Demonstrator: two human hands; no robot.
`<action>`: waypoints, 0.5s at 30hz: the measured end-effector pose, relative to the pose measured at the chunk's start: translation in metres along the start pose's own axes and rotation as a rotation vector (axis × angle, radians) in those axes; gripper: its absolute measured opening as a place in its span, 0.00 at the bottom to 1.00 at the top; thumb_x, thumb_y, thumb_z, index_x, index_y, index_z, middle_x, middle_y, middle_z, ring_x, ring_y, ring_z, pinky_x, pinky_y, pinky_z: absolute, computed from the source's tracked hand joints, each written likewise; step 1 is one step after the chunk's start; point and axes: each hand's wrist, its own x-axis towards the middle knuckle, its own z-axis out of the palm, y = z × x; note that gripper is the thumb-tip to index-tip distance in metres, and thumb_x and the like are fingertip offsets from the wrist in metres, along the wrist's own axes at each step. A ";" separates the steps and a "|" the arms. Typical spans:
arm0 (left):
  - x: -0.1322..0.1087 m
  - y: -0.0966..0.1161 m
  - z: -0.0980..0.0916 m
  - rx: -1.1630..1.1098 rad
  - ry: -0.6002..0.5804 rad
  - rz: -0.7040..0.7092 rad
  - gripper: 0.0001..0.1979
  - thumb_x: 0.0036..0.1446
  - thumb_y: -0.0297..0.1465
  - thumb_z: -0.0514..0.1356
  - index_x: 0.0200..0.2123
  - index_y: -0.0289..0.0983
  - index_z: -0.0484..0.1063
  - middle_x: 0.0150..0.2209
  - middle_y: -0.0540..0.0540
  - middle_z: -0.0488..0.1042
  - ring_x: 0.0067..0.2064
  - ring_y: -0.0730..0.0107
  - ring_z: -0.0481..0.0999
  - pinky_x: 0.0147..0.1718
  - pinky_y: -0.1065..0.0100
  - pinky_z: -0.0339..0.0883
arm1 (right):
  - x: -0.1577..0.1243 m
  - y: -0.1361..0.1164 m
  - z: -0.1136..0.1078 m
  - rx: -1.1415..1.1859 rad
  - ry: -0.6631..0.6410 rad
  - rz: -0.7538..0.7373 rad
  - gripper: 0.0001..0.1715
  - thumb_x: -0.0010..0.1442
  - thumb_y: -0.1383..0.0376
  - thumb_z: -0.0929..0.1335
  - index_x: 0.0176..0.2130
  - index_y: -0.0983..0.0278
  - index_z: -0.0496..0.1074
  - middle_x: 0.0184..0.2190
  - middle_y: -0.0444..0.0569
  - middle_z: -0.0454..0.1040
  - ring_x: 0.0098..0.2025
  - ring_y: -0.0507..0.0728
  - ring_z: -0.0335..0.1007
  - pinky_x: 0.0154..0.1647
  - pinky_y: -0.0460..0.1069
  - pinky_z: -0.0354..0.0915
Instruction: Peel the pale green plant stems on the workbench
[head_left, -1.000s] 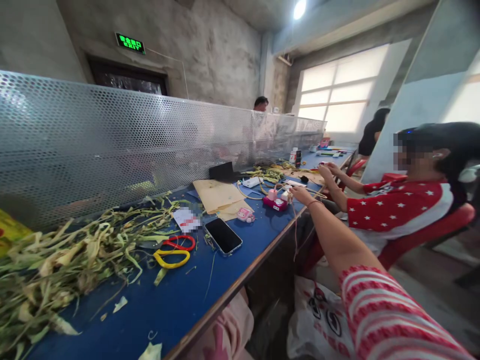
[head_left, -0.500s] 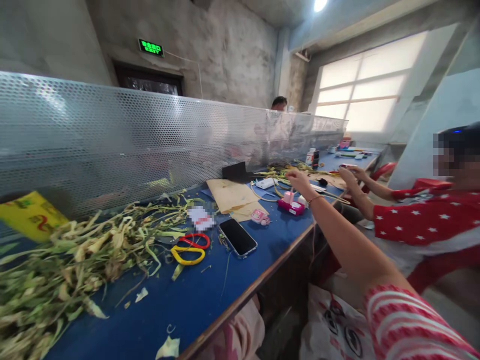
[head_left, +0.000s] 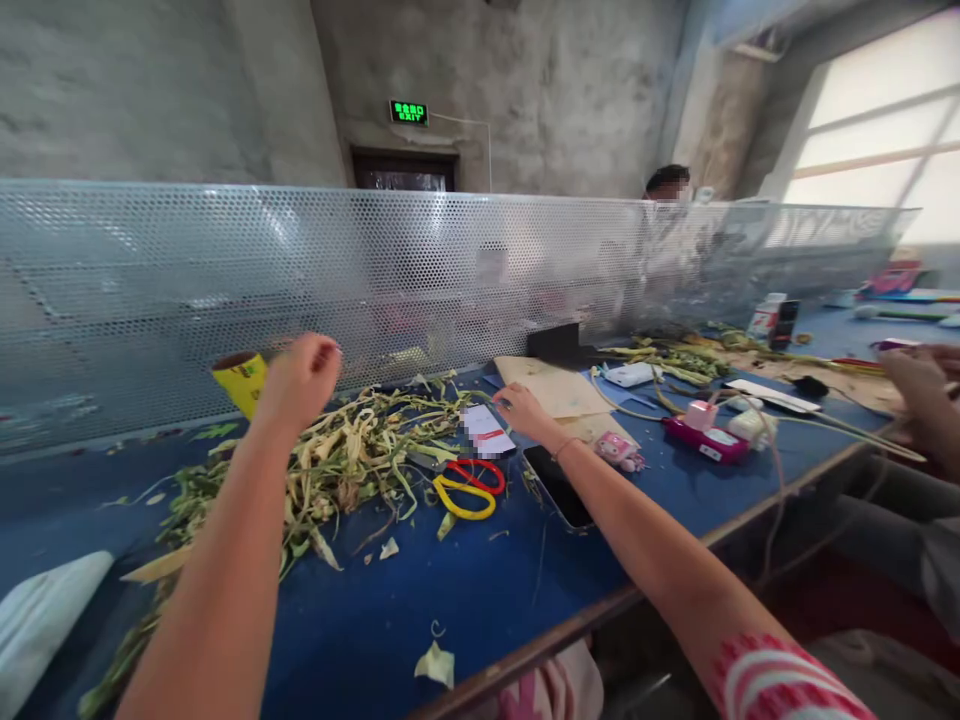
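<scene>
My left hand [head_left: 306,372] is raised over the heap of dried plant stalks and leaves [head_left: 352,445], fingers curled in; what they hold, if anything, is hidden. Behind it stands a yellow tube-like container [head_left: 244,380]. My right hand [head_left: 523,410] hovers by the brown paper [head_left: 562,385] and the white card with a red stripe [head_left: 484,432]. Its fingers are bent together, and I cannot make out anything in them. Scissors with one red and one yellow handle [head_left: 469,490] lie beside the heap. My right forearm partly covers a dark-screened phone [head_left: 555,485].
A perforated metal screen [head_left: 420,260] runs along the back of the blue table [head_left: 360,640]. A pink toy-like case [head_left: 619,450] and a magenta power strip [head_left: 705,440] with cables lie to the right. A co-worker's hands [head_left: 926,385] show at the far right.
The view has turned left. My left hand has come into view above the plants. My right hand has moved left, from near the power strip to the brown paper and card.
</scene>
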 end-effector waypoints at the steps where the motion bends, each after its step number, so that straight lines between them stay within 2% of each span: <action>1: 0.001 -0.004 0.012 0.027 -0.277 0.050 0.16 0.55 0.35 0.48 0.42 0.31 0.66 0.38 0.45 0.71 0.38 0.71 0.69 0.41 0.69 0.61 | -0.002 0.004 0.006 -0.023 -0.011 0.020 0.13 0.54 0.70 0.62 0.40 0.63 0.70 0.43 0.52 0.67 0.47 0.57 0.60 0.49 0.52 0.56; 2: 0.002 -0.009 0.026 0.087 -0.470 0.038 0.17 0.54 0.36 0.49 0.41 0.32 0.67 0.39 0.44 0.72 0.39 0.69 0.70 0.41 0.70 0.62 | -0.005 0.008 0.011 -0.047 -0.019 0.041 0.14 0.54 0.70 0.62 0.39 0.63 0.71 0.43 0.53 0.66 0.48 0.57 0.59 0.49 0.52 0.56; 4: 0.001 -0.020 0.053 0.239 -0.746 0.045 0.18 0.53 0.37 0.50 0.42 0.32 0.68 0.42 0.40 0.71 0.42 0.63 0.70 0.42 0.67 0.62 | -0.009 0.017 0.018 -0.073 -0.059 0.036 0.14 0.53 0.71 0.63 0.41 0.64 0.70 0.44 0.54 0.66 0.49 0.57 0.58 0.51 0.52 0.54; 6: -0.002 -0.031 0.077 0.345 -0.907 0.071 0.20 0.51 0.37 0.51 0.43 0.32 0.68 0.45 0.38 0.70 0.46 0.59 0.69 0.44 0.66 0.61 | -0.012 0.023 0.021 -0.087 -0.109 0.025 0.15 0.52 0.71 0.63 0.41 0.65 0.70 0.44 0.55 0.67 0.50 0.56 0.58 0.53 0.52 0.51; 7: -0.004 -0.037 0.086 0.368 -0.905 0.098 0.21 0.50 0.38 0.52 0.45 0.33 0.68 0.47 0.37 0.69 0.49 0.58 0.67 0.46 0.66 0.59 | -0.013 0.024 0.023 -0.091 -0.134 0.024 0.14 0.53 0.70 0.63 0.41 0.65 0.70 0.43 0.54 0.67 0.51 0.56 0.58 0.54 0.52 0.50; 9: -0.009 -0.046 0.100 0.367 -0.821 0.142 0.25 0.50 0.40 0.52 0.49 0.33 0.65 0.53 0.35 0.63 0.55 0.56 0.61 0.51 0.66 0.55 | -0.015 0.026 0.025 -0.091 -0.185 0.031 0.14 0.53 0.69 0.64 0.41 0.65 0.70 0.42 0.54 0.68 0.50 0.57 0.59 0.54 0.52 0.50; 11: -0.014 -0.054 0.107 0.380 -0.737 0.103 0.30 0.49 0.44 0.52 0.54 0.34 0.60 0.57 0.35 0.57 0.58 0.53 0.56 0.52 0.62 0.53 | -0.016 0.026 0.026 -0.084 -0.231 0.035 0.15 0.53 0.68 0.63 0.43 0.64 0.69 0.43 0.54 0.67 0.50 0.57 0.59 0.53 0.53 0.51; 13: -0.018 -0.061 0.111 0.394 -0.772 0.057 0.30 0.49 0.44 0.52 0.54 0.36 0.59 0.56 0.35 0.59 0.56 0.53 0.59 0.51 0.61 0.55 | -0.017 0.024 0.025 -0.075 -0.265 0.036 0.16 0.54 0.67 0.63 0.44 0.64 0.68 0.44 0.54 0.66 0.51 0.58 0.59 0.52 0.54 0.51; 15: -0.021 -0.065 0.112 0.398 -0.844 0.056 0.25 0.50 0.40 0.53 0.50 0.38 0.64 0.52 0.37 0.65 0.52 0.56 0.65 0.47 0.63 0.58 | -0.018 0.022 0.022 -0.066 -0.280 0.037 0.16 0.54 0.67 0.62 0.44 0.64 0.68 0.44 0.54 0.67 0.51 0.58 0.58 0.52 0.54 0.51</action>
